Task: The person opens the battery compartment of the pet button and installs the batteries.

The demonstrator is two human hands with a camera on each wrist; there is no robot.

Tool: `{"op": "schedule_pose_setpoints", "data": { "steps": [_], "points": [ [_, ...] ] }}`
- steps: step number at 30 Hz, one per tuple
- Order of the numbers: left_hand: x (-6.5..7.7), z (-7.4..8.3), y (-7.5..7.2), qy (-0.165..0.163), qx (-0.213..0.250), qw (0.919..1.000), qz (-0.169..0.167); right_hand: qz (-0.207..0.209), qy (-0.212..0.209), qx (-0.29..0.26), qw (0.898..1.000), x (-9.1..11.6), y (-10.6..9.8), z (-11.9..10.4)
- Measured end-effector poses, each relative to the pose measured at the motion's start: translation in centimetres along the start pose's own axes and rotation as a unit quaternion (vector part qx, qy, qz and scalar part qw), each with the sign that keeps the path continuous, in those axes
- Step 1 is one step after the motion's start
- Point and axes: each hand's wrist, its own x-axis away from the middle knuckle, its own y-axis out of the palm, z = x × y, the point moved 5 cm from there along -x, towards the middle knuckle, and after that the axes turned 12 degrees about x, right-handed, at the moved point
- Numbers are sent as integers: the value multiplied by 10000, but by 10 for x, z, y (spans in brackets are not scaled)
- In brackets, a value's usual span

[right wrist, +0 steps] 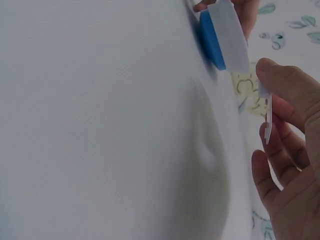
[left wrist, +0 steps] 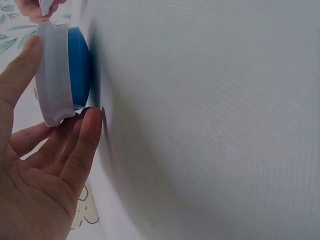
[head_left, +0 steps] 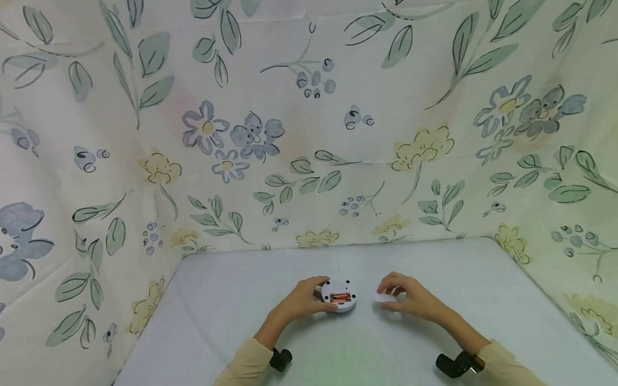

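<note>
A round white device [head_left: 339, 286] lies underside up, its battery bay bared with batteries [head_left: 340, 297] inside. Dark feet dot its rim, and small speaker holes show above the bay. From the side, the left wrist view shows its white body [left wrist: 54, 75] and a blue part [left wrist: 78, 67] facing the table. My left hand [head_left: 309, 296] grips the device by its left side, thumb at the near rim. To the right, my right hand [head_left: 405, 294] pinches a small white battery cover [head_left: 384, 297] between thumb and fingers, apart from the device and raised over the table.
A white-covered table [head_left: 232, 332] spreads under both hands. Floral cloth [head_left: 309, 134] hangs behind it and along both sides. Black wrist cameras [head_left: 454, 365] are strapped on at both cuffs.
</note>
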Motion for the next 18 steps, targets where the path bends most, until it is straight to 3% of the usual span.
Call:
{"op": "schedule_pose_setpoints", "data": {
  "steps": [18],
  "points": [
    [1,1,-1,-55,65,10000,20,205,-47,-668,9975,-33,11,-4]
  ]
}}
